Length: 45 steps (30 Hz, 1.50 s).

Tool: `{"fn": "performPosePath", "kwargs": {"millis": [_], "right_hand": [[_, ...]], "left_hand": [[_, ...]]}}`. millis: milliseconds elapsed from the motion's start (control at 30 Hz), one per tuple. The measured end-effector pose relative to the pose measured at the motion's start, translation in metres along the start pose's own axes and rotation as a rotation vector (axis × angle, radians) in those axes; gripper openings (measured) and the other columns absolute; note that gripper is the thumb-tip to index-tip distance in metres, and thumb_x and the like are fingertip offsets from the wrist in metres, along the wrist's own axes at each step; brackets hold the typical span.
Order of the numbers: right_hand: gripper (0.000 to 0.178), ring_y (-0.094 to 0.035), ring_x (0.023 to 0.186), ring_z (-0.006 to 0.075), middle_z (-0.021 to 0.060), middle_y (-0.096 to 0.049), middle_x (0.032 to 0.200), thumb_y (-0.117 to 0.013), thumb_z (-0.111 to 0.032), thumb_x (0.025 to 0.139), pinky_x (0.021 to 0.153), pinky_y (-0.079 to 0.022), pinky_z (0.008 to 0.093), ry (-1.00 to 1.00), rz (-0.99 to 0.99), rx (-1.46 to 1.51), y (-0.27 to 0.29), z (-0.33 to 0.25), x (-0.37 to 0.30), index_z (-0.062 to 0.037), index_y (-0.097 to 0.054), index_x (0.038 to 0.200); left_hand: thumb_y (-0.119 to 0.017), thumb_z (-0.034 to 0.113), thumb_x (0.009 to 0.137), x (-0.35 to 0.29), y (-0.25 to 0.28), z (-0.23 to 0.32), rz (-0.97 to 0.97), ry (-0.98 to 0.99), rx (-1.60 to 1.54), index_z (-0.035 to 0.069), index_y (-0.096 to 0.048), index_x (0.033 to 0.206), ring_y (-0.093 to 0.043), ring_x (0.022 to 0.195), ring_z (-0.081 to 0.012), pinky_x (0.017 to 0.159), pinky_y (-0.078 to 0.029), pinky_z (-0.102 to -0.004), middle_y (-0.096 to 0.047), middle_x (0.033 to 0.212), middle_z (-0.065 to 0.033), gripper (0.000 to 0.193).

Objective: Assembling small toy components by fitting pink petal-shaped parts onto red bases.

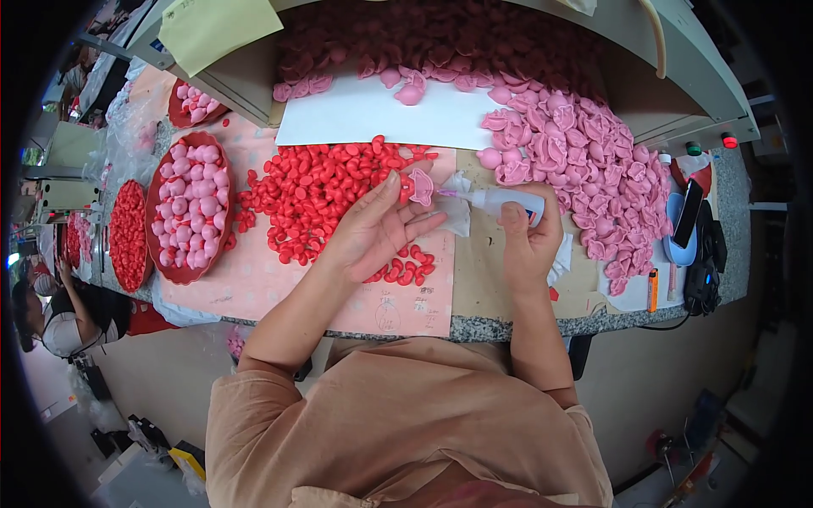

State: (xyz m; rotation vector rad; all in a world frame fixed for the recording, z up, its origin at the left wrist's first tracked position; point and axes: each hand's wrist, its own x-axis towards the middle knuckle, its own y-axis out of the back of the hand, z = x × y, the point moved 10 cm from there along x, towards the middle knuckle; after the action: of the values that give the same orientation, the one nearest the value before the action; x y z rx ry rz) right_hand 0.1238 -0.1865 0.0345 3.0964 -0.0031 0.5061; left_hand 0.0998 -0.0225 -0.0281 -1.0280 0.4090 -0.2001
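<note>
Seemingly at a gluing step: right of loose red pieces point(309, 190), pinching a pink piece point(422, 188) in the fingertips of the left hand point(373, 233), between both hands; farther right, gripping a squeeze bottle point(508, 201) in the right hand point(533, 241), aimed leftward. Probably calls for a light, steady squeeze next.

speckled grey worktop point(735, 203), laid with sheets and heaped with small parts

from its middle, far edge as twelve: a white sheet point(381, 114) lies near twelve o'clock, a pink patterned sheet point(279, 300) spans seven to ten, and a tan sheet point(491, 296) shows around four. red pieces point(313, 190) spread over the pink sheet toward nine and ten; pink pieces point(593, 169) heap at two. a red dish point(188, 276) of pink balls sits at nine. between three and four lie a blue dish point(677, 254) and an orange tube point(652, 289).
</note>
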Motion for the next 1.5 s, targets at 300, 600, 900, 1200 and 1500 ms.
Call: {"fn": "performPosePath", "kwargs": {"millis": [300,600,900,1200,1500], "right_hand": [[0.021,-0.052,0.069,0.0083,0.0037,-0.058,0.078,-0.068,-0.016,0.082,0.064,-0.043,0.0223,-0.018,-0.070,-0.016,-0.010,-0.003,0.000,-0.0009,-0.054,0.088],[0.022,-0.054,0.070,0.0091,0.0049,-0.059,0.078,-0.070,-0.015,0.080,0.063,-0.044,0.0230,-0.055,-0.093,-0.019,-0.012,0.002,-0.001,-0.0012,-0.055,0.088],[0.022,-0.054,0.070,0.0091,0.0046,-0.060,0.078,-0.070,-0.016,0.080,0.063,-0.044,0.0230,-0.062,-0.102,-0.010,-0.014,0.002,-0.002,-0.0011,-0.056,0.089],[0.023,-0.055,0.070,0.0090,0.0046,-0.060,0.078,-0.070,-0.017,0.080,0.064,-0.044,0.0225,-0.070,-0.101,-0.002,-0.014,0.005,-0.002,-0.0008,-0.056,0.089],[0.015,-0.055,0.069,0.0114,0.0071,-0.057,0.089,-0.058,-0.011,0.087,0.064,-0.046,0.0234,-0.123,-0.004,0.210,0.011,0.010,0.006,-0.0007,-0.049,0.094]], "left_hand": [[-0.042,0.034,0.096,-0.001,-0.004,0.006,0.023,-0.041,0.038,0.004,-0.035,0.135,-0.048,0.116,-0.0213,0.103,-0.037,-0.0435,-0.048,0.129,-0.0105,0.049],[-0.040,0.034,0.097,-0.001,-0.006,0.006,0.037,-0.035,0.056,0.004,-0.035,0.135,-0.049,0.112,-0.0210,0.103,-0.036,-0.0426,-0.049,0.127,-0.0099,0.049],[-0.043,0.032,0.096,-0.001,-0.002,0.005,0.039,-0.035,0.024,0.002,-0.036,0.134,-0.049,0.112,-0.0219,0.103,-0.036,-0.0434,-0.051,0.123,-0.0105,0.049],[-0.044,0.033,0.095,-0.001,-0.001,0.006,0.056,-0.041,0.012,0.002,-0.037,0.133,-0.050,0.112,-0.0223,0.104,-0.035,-0.0442,-0.051,0.123,-0.0114,0.049],[-0.048,0.030,0.094,0.001,0.006,0.007,0.088,-0.060,-0.049,0.003,-0.048,0.123,-0.053,0.106,-0.0195,0.101,-0.039,-0.0443,-0.057,0.113,-0.0088,0.039]]}}
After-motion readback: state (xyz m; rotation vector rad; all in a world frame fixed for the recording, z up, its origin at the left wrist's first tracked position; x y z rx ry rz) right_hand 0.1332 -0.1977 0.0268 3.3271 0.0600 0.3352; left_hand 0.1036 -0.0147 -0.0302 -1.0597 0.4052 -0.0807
